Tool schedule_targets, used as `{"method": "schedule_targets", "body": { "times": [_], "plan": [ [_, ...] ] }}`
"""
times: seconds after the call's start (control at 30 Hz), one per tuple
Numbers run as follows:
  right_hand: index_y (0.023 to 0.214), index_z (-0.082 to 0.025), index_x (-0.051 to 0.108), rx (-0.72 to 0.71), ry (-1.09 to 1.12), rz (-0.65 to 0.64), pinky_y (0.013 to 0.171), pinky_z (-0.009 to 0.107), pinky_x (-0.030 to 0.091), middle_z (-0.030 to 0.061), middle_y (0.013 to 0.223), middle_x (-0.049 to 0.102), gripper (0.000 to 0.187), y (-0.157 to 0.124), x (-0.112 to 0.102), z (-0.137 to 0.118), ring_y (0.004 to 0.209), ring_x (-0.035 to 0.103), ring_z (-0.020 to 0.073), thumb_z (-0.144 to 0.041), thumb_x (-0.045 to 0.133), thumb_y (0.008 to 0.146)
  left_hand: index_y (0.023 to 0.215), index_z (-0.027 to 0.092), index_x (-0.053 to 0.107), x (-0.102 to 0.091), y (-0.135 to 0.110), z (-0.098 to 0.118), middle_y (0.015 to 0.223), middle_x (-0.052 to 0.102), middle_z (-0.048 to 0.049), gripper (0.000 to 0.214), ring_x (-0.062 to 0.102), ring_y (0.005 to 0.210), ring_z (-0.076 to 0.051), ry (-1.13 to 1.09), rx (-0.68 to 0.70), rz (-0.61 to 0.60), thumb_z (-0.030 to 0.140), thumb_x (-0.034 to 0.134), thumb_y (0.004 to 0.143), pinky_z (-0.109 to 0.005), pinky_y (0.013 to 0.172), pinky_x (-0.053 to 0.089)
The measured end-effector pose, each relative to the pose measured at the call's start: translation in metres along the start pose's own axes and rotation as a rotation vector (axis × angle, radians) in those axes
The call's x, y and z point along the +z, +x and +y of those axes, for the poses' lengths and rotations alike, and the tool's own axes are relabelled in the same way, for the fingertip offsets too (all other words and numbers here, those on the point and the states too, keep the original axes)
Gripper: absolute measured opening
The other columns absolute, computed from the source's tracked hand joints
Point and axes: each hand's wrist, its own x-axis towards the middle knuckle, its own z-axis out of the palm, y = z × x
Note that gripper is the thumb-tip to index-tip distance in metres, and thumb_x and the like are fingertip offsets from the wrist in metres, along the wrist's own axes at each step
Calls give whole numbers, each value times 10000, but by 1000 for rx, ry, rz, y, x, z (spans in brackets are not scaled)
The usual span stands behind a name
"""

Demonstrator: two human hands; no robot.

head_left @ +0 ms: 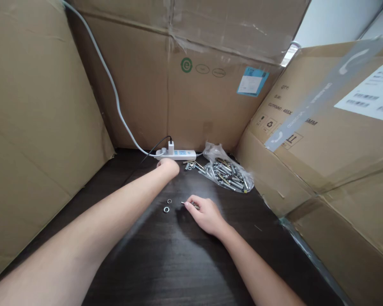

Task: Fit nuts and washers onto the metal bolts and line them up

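Note:
My left hand (168, 166) reaches far forward, close to the front edge of the white power strip (187, 155). The wrist is bent away from me, so its fingers are hidden. Lower down and to the right, my right hand (204, 212) is closed around a thin metal bolt (183, 202), whose end pokes out past the thumb. Two loose rings lie on the dark tabletop between my left forearm and right hand: a flat washer (166, 210) and a smaller ring (169, 201). Several loose bolts and rings (191, 165) are scattered right of my left hand.
A clear plastic bag (232, 174) full of metal bolts lies at the back right. Cardboard boxes wall in the dark table (166, 263) on the left (35, 127), back (140, 85) and right (290, 170). A white cable (110, 76) runs down to the power strip, where a charger (171, 147) is plugged in.

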Motion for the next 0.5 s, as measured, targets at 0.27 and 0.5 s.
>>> {"method": "schedule_targets", "body": {
  "times": [0.27,0.5],
  "plan": [
    [842,-249,644,3,0,0,533,211,270,-39,617,609,298,-1,0,0,548,507,110,-439,420,890,883,161,744,1,7,-1,1014,675,-149,323,519,1096,-433,11,-11,-19,179,755,561,-571,894,395],
    [842,-247,644,2,1,-2,534,211,271,-41,611,602,293,-1,-2,-2,548,503,109,-433,423,890,887,219,739,2,13,0,978,686,-118,294,552,1075,-386,-4,-25,-23,318,734,611,-533,893,423]
  ]
}}
